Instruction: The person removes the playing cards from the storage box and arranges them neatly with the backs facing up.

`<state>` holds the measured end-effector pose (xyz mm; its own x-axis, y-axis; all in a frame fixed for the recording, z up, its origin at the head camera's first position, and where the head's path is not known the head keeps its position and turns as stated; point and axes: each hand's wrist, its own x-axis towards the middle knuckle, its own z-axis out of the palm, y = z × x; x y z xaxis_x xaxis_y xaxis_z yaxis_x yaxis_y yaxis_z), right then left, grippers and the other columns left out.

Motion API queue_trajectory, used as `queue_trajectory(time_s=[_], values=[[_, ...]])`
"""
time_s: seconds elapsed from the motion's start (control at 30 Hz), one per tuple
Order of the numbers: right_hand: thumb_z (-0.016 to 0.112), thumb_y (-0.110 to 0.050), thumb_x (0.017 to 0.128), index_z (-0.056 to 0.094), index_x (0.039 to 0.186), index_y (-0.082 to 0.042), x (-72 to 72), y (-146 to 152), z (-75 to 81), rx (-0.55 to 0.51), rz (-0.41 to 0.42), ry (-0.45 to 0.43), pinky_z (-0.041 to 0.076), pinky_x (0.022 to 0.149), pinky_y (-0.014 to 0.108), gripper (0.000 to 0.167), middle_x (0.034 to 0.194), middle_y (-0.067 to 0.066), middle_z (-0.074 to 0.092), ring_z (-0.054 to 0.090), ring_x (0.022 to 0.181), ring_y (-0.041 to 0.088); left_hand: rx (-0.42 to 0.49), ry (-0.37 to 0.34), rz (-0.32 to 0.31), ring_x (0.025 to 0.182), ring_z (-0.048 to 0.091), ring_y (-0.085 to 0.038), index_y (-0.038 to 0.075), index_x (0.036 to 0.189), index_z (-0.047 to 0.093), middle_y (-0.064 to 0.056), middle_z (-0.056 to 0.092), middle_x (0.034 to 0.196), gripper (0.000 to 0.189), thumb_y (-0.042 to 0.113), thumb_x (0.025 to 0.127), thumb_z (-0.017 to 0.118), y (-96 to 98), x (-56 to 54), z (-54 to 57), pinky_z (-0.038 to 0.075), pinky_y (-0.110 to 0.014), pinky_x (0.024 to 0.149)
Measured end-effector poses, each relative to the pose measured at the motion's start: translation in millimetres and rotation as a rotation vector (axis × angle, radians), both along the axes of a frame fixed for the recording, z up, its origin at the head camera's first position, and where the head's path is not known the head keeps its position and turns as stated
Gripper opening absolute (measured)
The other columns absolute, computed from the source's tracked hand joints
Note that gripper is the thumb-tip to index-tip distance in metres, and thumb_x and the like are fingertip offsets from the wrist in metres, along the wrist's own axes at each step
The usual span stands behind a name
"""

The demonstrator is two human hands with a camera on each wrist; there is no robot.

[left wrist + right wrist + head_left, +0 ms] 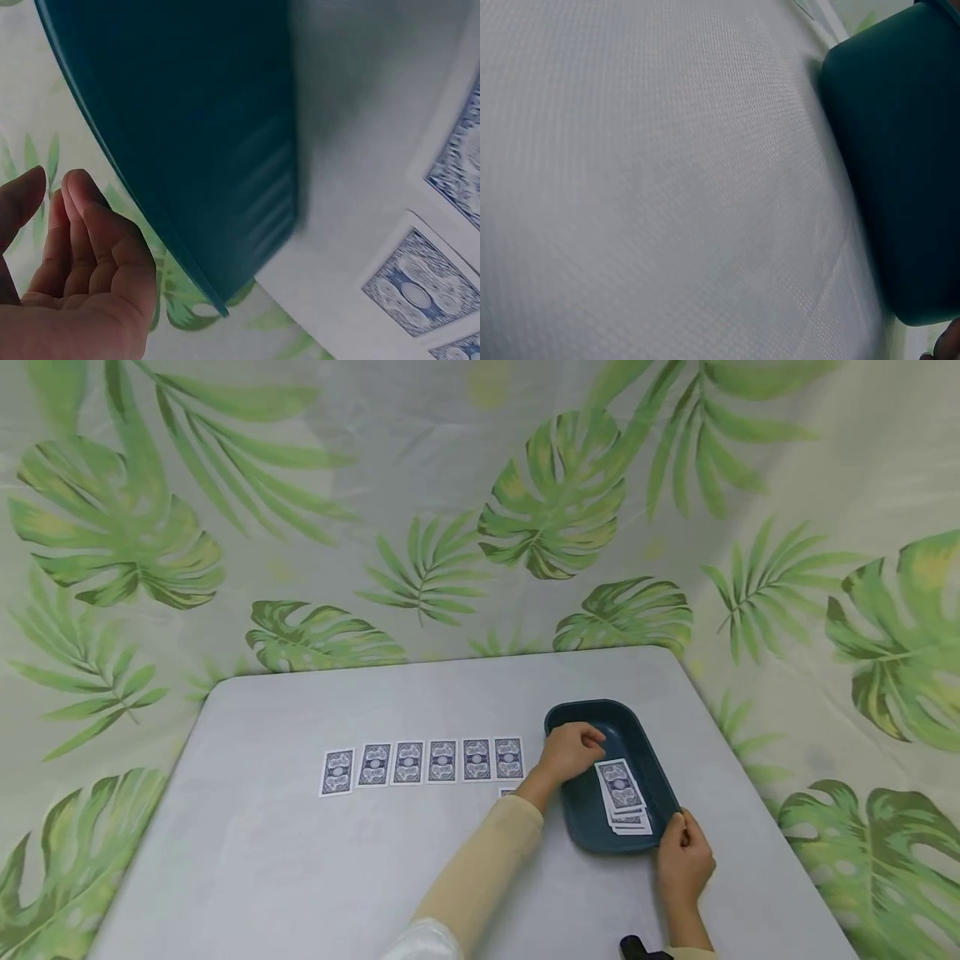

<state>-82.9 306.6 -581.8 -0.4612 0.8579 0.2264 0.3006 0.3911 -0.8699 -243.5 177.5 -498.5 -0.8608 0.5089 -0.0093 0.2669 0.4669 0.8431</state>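
Observation:
A dark teal tray (656, 760) stands on the right part of the table. My right hand (686, 856) grips its near right rim, thumb on top. Inside lies a loose, slightly fanned pile of playing cards (621, 787), blue-patterned backs up. Above the tray's left side hovers my left hand (573, 750); in the left wrist view the fingers (101, 251) are loosely bent, with thumb apart and nothing between them. Left of the tray runs a row of face-down playing cards (442, 762). Another card (507, 792) shows only an edge beside my left forearm.
A white textured cloth covers the table (300, 860). Behind and beside it hangs a leaf-print curtain (420, 568). A small black object (633, 947) shows at my right wrist, at the bottom edge of the head view.

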Motion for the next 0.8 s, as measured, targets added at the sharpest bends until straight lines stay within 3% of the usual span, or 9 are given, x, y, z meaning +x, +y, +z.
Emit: queue_trajectory(time_s=[0.1,0.2,0.33,0.4,0.47,0.57,0.67,0.8], values=[[0.052,-0.017,0.098,0.066,0.118,0.005,0.8,-0.2,0.2,-0.009,0.008,0.002,0.034,0.071,0.013,0.033,0.106,0.023,0.068,0.038,0.079,-0.016,-0.081,0.000,-0.036,0.072,0.057,-0.002,0.012,0.100,0.075,0.008,0.068,0.081,0.018,0.012,0.082,0.073,15.2,-2.4,-3.0,0.044,-0.016,0.067],[0.052,-0.016,0.098,0.067,0.118,0.005,1.1,-0.7,1.1,-0.005,0.005,-0.001,0.035,0.071,0.014,0.033,0.106,0.023,0.068,0.042,0.080,-0.014,-0.191,0.019,-0.076,0.072,0.054,-0.003,0.015,0.100,0.074,0.009,0.067,0.084,0.018,0.012,0.082,0.072,27.0,-4.7,-11.6,0.043,-0.016,0.068],[0.051,-0.015,0.098,0.066,0.118,0.005,1.0,-0.6,3.4,0.003,0.004,-0.019,0.042,0.075,0.026,0.032,0.105,0.024,0.068,0.062,0.090,0.015,-0.333,0.065,-0.084,0.079,0.056,-0.006,0.017,0.104,0.073,0.008,0.068,0.093,0.021,0.017,0.083,0.074,36.2,-4.9,-22.3,0.045,-0.020,0.073],[0.051,-0.016,0.099,0.065,0.119,0.006,0.6,-0.6,3.8,0.001,0.006,-0.025,0.043,0.077,0.030,0.033,0.108,0.024,0.068,0.063,0.097,0.031,-0.391,0.080,-0.070,0.085,0.058,-0.008,0.018,0.107,0.072,0.007,0.068,0.099,0.025,0.020,0.082,0.076,39.2,-5.1,-26.6,0.046,-0.022,0.075],[0.050,-0.015,0.098,0.065,0.119,0.006,0.7,-0.5,4.3,0.006,0.004,-0.023,0.043,0.077,0.030,0.033,0.109,0.025,0.067,0.062,0.100,0.036,-0.444,0.095,-0.061,0.089,0.060,-0.010,0.019,0.108,0.071,0.005,0.068,0.103,0.029,0.023,0.080,0.078,42.0,-5.2,-30.5,0.047,-0.025,0.077],[0.051,-0.015,0.097,0.067,0.116,0.005,1.0,-0.4,3.6,0.020,-0.012,-0.024,0.040,0.072,0.026,0.032,0.102,0.023,0.069,0.061,0.090,0.032,-0.519,0.122,-0.057,0.092,0.060,-0.011,0.020,0.104,0.072,0.005,0.067,0.102,0.029,0.028,0.077,0.080,46.6,-5.3,-36.3,0.048,-0.028,0.077],[0.052,-0.015,0.097,0.068,0.115,0.004,1.4,-0.5,2.6,0.032,-0.020,-0.028,0.039,0.069,0.026,0.031,0.098,0.021,0.069,0.057,0.081,0.019,-0.581,0.132,-0.060,0.092,0.058,-0.013,0.021,0.098,0.073,0.003,0.065,0.098,0.031,0.033,0.073,0.084,49.9,-4.3,-41.0,0.049,-0.030,0.076],[0.053,-0.015,0.096,0.068,0.115,0.003,1.6,0.3,0.3,0.044,-0.017,-0.031,0.038,0.068,0.025,0.031,0.094,0.019,0.068,0.049,0.075,0.009,-0.597,0.125,-0.042,0.095,0.055,-0.015,0.020,0.099,0.072,0.001,0.059,0.098,0.043,0.040,0.066,0.090,52.5,-1.5,-46.8,0.048,-0.034,0.078]])
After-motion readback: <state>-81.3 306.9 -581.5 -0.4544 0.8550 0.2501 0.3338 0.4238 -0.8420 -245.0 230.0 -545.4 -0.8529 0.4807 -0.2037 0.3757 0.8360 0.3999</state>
